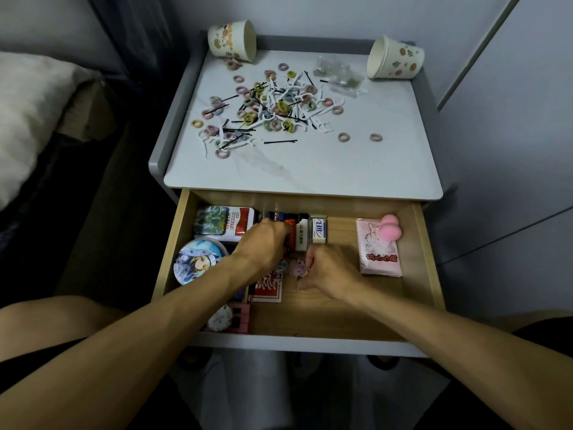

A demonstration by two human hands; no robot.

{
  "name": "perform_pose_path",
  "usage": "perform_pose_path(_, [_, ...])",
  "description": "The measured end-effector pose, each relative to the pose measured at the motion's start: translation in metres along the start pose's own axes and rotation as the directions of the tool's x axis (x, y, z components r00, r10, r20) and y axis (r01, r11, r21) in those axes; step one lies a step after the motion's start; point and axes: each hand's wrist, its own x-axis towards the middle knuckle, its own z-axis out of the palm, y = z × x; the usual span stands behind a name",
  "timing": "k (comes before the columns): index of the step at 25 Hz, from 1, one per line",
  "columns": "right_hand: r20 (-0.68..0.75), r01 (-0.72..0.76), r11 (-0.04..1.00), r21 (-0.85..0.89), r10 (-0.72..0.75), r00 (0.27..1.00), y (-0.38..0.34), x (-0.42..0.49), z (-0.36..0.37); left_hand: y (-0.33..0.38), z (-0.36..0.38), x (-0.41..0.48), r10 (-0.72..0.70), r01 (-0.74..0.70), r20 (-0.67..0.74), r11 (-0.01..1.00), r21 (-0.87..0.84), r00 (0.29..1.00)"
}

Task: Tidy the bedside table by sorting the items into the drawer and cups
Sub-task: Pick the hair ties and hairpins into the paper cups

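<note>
In the lower centre of the frame the drawer [424, 243] is pulled open and is already packed with boxes, a round badge [195, 262] and a pink tissue pack [379, 256]. Both hands are reached into it. The left hand [263, 240] is curled over a row of small boxes [302, 234] at the back, and the right hand [328, 268] is curled beside a small purple trinket [297, 268]. Whether anything is gripped cannot be told. Farther up, the table top [310, 169] is littered with hair ties [343, 137], black hairpins [280, 141] and white floss picks [322, 127], none sorted. At the upper edge the left cup [232, 40] and the right cup [395, 58] lie tipped over, so most of the task is judged to be left.
</note>
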Motion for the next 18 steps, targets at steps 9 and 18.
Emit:
perform_pose_path(9, [-0.046,0.045,0.999,0.026,-0.044,0.998,0.000,0.005,-0.004,-0.003,0.003,0.002,0.024,-0.023,0.011,1.000,-0.020,1.000])
perform_pose_path(18, [-0.226,0.163,0.986,0.045,-0.149,0.963,-0.014,-0.020,-0.082,0.019,-0.074,-0.014,0.046,-0.058,-0.073,0.985,-0.162,0.996])
